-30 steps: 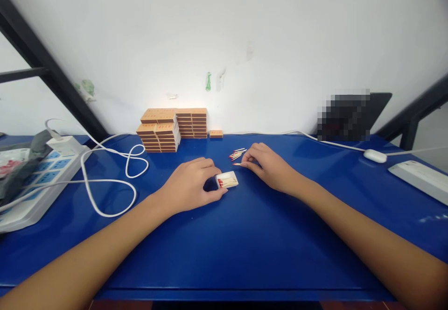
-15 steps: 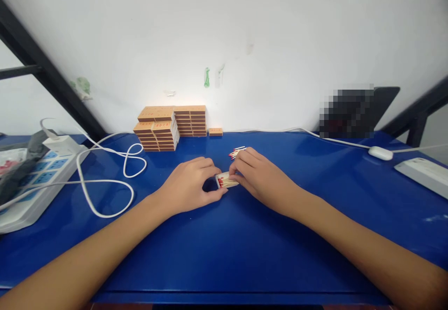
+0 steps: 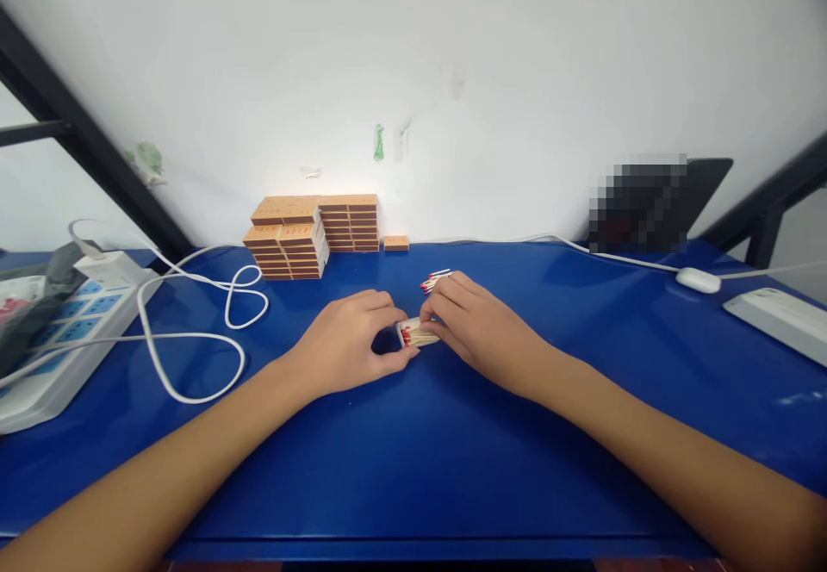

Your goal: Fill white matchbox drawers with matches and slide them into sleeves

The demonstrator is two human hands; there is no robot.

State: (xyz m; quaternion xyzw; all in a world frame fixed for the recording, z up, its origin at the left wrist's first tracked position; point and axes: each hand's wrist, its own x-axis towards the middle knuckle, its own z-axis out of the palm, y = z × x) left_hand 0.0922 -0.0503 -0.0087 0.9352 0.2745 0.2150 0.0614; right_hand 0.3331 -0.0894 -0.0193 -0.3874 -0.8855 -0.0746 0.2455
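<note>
A small white matchbox tray (image 3: 401, 334) lies on the blue table, holding red-tipped matches (image 3: 421, 335). My left hand (image 3: 352, 339) grips the tray's left end between thumb and fingers. Over the tray's right part, my right hand (image 3: 469, 322) has thumb and index finger pinched together at the matches; what sits between these fingertips is hidden. Just beyond the right hand lies a loose pile of red-tipped matches (image 3: 434, 280), partly covered by the knuckles.
Stacked matchboxes (image 3: 284, 253) stand against the wall at the back left, with a single matchbox (image 3: 396, 244) beside them. A power strip (image 3: 71, 339) and looping white cable (image 3: 242, 357) occupy the left. At right are a dark tablet-like panel (image 3: 701, 206) and a white power strip (image 3: 775, 322).
The whole view has shifted slightly. Both hands keep their places at the tray, the right fingertips a touch further left over the matches.
</note>
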